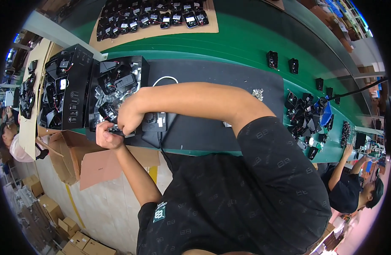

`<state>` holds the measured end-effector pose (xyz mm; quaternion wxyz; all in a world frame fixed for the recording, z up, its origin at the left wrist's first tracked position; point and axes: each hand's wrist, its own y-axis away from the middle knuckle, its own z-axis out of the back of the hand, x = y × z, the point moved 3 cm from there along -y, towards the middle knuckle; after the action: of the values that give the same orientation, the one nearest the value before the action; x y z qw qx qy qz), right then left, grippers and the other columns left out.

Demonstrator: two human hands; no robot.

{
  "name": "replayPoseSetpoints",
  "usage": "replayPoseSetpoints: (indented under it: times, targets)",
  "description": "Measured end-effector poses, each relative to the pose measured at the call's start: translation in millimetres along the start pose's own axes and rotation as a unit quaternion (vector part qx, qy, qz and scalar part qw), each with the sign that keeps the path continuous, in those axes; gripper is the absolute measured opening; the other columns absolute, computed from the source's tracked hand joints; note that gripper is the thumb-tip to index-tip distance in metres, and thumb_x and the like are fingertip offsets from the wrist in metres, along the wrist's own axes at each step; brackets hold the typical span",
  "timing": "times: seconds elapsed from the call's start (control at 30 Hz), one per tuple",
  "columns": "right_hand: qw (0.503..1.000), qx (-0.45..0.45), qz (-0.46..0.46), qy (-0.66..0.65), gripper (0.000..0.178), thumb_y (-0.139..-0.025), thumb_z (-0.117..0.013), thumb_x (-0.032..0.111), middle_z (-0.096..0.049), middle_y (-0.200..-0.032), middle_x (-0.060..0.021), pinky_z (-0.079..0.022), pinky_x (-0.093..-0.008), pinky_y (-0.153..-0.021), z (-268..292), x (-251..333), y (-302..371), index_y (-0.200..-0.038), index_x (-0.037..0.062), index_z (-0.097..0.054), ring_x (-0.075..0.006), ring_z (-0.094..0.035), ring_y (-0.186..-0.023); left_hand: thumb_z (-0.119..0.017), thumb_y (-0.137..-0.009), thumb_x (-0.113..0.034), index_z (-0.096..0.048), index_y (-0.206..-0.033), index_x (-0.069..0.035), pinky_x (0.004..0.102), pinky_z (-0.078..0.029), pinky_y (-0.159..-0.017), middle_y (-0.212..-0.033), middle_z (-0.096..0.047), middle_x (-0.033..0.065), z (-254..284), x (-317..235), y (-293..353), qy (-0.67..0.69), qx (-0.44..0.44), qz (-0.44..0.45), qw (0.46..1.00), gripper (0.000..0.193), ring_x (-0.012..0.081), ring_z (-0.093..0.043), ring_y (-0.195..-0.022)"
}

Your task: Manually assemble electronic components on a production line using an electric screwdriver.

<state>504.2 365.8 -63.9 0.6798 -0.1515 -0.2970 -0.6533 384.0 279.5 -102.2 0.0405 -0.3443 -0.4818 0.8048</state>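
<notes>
My left hand point(108, 137), its fingers curled closed, is at the near edge of a black open box point(143, 68). What it grips, if anything, is hidden. My right arm reaches across the dark mat, and my right hand point(131, 114) is bent down over the same box beside the left one. Its fingers are curled closed, and the hand covers whatever is in them. Inside the box lie several black plastic housings point(125, 82) with small silvery pieces and wires among them. A black device with a pale label point(161, 120) sits on the mat right of my hands, a cable running from it.
Another black box point(80, 91) full of black housings stands to the left. Across the green bench, a cardboard sheet point(178, 33) bears rows of units. A pile of small metal parts point(257, 94) lies on the mat point(212, 70). More housings point(304, 114) and a co-worker point(352, 187) are at the right.
</notes>
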Motion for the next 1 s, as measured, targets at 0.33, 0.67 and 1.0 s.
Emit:
replayPoseSetpoints:
  times: [0.33,0.67,1.0]
  targets:
    - [0.990,-0.124,-0.058,0.039,0.034,-0.083,-0.049,0.038,-0.067,-0.073,-0.0176,-0.053,-0.0480,-0.067,2,19,11,-0.082,0.0112,-0.070,-0.0375,-0.066,-0.069,-0.042,-0.089,-0.032,-0.056,-0.061,-0.002,0.0367,-0.047,-0.053,-0.059,-0.057,0.0126,2,-7,-3,0.007,0.016,-0.040,0.999,0.044,0.0287,-0.059,-0.054]
    - [0.986,-0.139,-0.092,-0.016,0.031,-0.075,-0.061,0.039,-0.067,-0.074,-0.0163,-0.053,-0.0435,-0.069,17,-5,-11,-0.084,0.0118,-0.073,-0.0356,-0.065,-0.073,-0.042,-0.090,-0.038,-0.061,-0.071,0.001,0.0367,-0.050,-0.059,-0.068,-0.062,0.0156,7,-7,-7,-0.018,-0.042,-0.011,0.999,0.047,0.0311,-0.063,-0.063]
    - [0.873,-0.306,-0.139,-0.354,0.026,-0.081,-0.064,0.026,-0.062,-0.062,-0.0006,-0.042,-0.0247,-0.050,38,-34,7,-0.071,0.0034,-0.069,-0.0070,-0.051,-0.053,-0.040,-0.091,-0.041,-0.062,-0.081,0.002,0.0281,-0.042,-0.054,-0.071,-0.062,0.0128,1,-7,0,0.005,-0.048,0.011,0.999,0.049,0.0194,-0.056,-0.060]
